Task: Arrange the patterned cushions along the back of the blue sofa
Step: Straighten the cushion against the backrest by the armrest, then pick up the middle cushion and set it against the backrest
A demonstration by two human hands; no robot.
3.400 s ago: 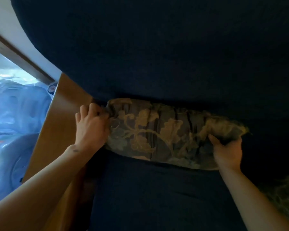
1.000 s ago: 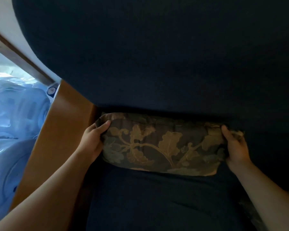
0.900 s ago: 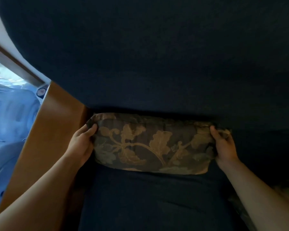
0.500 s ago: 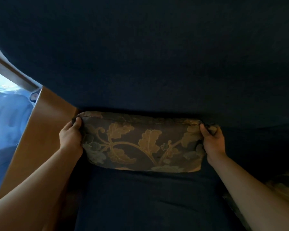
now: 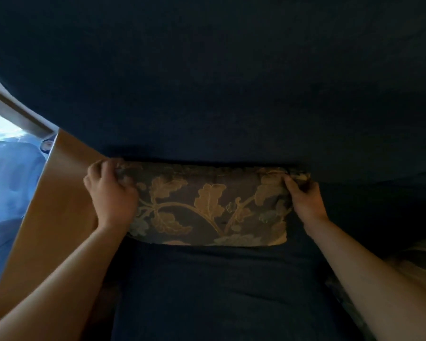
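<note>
A dark patterned cushion (image 5: 207, 205) with gold leaf motifs stands on the seat of the blue sofa (image 5: 219, 82), leaning against its backrest at the left end. My left hand (image 5: 111, 195) grips the cushion's upper left corner. My right hand (image 5: 305, 198) pinches its upper right corner. A second patterned cushion (image 5: 418, 262) shows partly at the right edge, behind my right forearm.
A brown wooden armrest panel (image 5: 52, 217) runs along the sofa's left side, touching the cushion's left end. Beyond it on the left lies pale blue plastic sheeting (image 5: 8, 193) under a window frame (image 5: 15, 112). The dark seat (image 5: 219, 291) stretches in front of the cushion.
My left hand has moved from the cushion's left side up onto its top left corner, fingers curled over it. The cushion stands a little more upright against the backrest.
</note>
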